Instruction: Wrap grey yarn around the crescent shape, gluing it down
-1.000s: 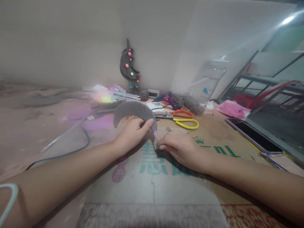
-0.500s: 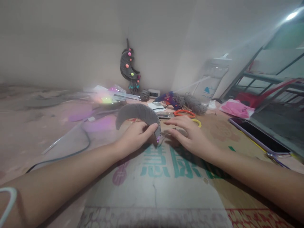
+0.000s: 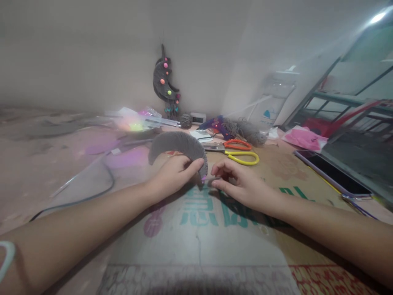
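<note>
A worker's left hand [image 3: 178,172] steadies a grey crescent [image 3: 176,141] at the middle of the workbench, thumb pressed on the front face near its lower right end, the other fingers mostly out of sight behind the work. That end shows a small purple tip [image 3: 203,178], just above a printed cardboard sheet [image 3: 239,246]; from here I cannot tell whether the two touch. Close by on the right, the right hand [image 3: 242,180] hangs with fingers curled and thumb and forefinger slightly apart beside a thin strand [image 3: 211,179] at the tip; whether they pinch it, I cannot tell. The step in hand appears to be winding yarn around the crescent's end, with most of the curve covered and the purple patch left bare. The next move seems to call for a sure pinch on the strand and a snug, even turn, the left thumb holding firm so that the wraps do not slide off the narrowing point. Scissors [image 3: 220,147] with orange and yellow handles lie just beyond, near a glue gun [image 3: 223,128], while a beaded crescent [image 3: 161,82] hangs against the wall behind.
</note>
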A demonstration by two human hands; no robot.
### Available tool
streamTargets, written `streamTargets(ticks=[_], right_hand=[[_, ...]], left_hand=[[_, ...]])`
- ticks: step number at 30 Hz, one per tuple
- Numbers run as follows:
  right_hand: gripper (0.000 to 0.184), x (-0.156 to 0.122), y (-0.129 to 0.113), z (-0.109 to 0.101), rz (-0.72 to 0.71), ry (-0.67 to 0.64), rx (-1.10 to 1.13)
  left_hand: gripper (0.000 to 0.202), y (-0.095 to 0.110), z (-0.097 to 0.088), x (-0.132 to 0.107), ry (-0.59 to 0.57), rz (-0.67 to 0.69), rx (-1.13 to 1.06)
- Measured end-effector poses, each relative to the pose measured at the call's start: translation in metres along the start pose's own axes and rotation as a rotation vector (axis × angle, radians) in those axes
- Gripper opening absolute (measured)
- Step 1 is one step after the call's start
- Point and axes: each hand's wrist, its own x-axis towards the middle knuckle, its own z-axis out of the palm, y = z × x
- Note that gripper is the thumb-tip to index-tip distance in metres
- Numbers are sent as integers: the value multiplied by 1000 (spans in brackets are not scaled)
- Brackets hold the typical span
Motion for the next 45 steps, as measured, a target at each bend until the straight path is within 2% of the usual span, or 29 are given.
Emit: streamTargets(ticks=[5,8,13,21,32,38,41,45], right_hand=[[7,3,2,-3,-39,53,-202],[12,4,1,-3,-80,64,-257],[14,4,-2,-2,-35,98,-210],[13,6,1,0,36,54,-157],[25,6,-5,-3,0,-18,-101],[27,8,-5,-3,172,-42,41],[28,8,-5,-2,247,-43,105],[34,7,-8,-2,294,32,217]], left_hand=[[59,0,0,0,3,56,78],[59,-1,0,0,-2,73,96],[58,0,0,-1,-37,72,93],[57,-1,1,0,-42,67,72],[60,-3,2,0,-59,83,95],[60,-5,3,-2,-86,117,137],[56,-4,3,-2,-117,133,77],[47,-4,4,-2,-76,153,-58]])
